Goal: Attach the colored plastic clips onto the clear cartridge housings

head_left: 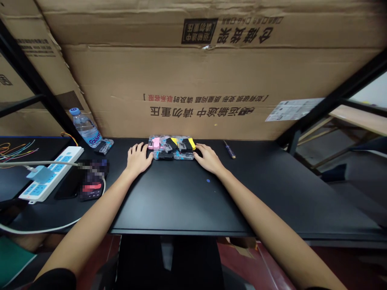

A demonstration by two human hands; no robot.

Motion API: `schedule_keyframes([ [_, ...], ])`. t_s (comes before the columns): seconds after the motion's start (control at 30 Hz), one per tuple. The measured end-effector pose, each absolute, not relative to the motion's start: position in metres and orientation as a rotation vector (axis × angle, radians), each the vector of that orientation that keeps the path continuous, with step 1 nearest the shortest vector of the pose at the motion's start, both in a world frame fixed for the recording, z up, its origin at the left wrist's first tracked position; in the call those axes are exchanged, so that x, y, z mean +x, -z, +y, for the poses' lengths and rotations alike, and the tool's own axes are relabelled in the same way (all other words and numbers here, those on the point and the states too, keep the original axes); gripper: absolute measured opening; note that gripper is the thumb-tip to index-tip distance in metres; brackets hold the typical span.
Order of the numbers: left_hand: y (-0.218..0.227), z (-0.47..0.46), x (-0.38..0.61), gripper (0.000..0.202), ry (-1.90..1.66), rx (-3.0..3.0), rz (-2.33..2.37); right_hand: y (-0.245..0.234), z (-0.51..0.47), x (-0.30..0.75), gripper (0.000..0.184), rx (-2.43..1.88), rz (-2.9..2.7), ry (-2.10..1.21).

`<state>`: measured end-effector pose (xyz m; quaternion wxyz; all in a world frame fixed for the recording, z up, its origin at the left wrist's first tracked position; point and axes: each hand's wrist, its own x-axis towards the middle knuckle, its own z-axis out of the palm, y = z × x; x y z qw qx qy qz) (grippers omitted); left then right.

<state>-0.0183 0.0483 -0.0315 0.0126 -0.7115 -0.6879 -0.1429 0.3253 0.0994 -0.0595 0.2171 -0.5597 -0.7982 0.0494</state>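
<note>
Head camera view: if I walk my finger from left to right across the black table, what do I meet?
White power strip → left hand → clear plastic packs with pink, black and yellow parts → right hand → small screwdriver

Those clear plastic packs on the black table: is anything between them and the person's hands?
Nothing visible: the left hand and right hand lie directly beside the clear plastic packs, one at each end.
</note>
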Motion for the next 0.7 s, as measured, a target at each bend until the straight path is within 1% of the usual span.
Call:
schedule_keyframes([
  [0.27, 0.039, 0.051, -0.031, 0.056, 0.565, -2.282, -2.103, 0.062, 0.097, 0.330, 0.045, -1.508, -2.190, -0.199],
  [0.33, 0.040, 0.052, -0.033, 0.055, 0.641, -2.303, -2.115, 0.063, 0.098, 0.329, 0.041, -1.458, -2.083, -0.312],
  [0.4, 0.040, 0.054, -0.034, 0.057, 0.841, -2.327, -2.151, 0.062, 0.101, 0.331, 0.040, -1.406, -1.929, -0.449],
  [0.43, 0.039, 0.056, -0.035, 0.060, 1.029, -2.339, -2.179, 0.062, 0.102, 0.333, 0.041, -1.392, -1.863, -0.491],
  [0.47, 0.037, 0.058, -0.035, 0.065, 1.296, -2.340, -2.203, 0.061, 0.104, 0.336, 0.044, -1.379, -1.799, -0.527],
  [0.53, 0.031, 0.063, -0.038, 0.075, 2.029, -2.262, -2.172, 0.058, 0.108, 0.344, 0.057, -1.318, -1.646, -0.653],
  [0.6, 0.026, 0.067, -0.041, 0.081, 2.773, -2.044, -1.994, 0.055, 0.109, 0.354, 0.073, -1.200, -1.439, -0.868],
  [0.63, 0.025, 0.068, -0.043, 0.082, 3.008, -1.927, -1.921, 0.054, 0.109, 0.359, 0.081, -1.153, -1.355, -0.968],
  [0.67, 0.024, 0.068, -0.046, 0.082, 3.138, -1.834, -1.908, 0.053, 0.108, 0.362, 0.088, -1.131, -1.306, -1.042],
  [0.7, 0.024, 0.069, -0.048, 0.084, 3.183, -1.783, -1.940, 0.053, 0.108, 0.365, 0.095, -1.138, -1.302, -1.082],
])
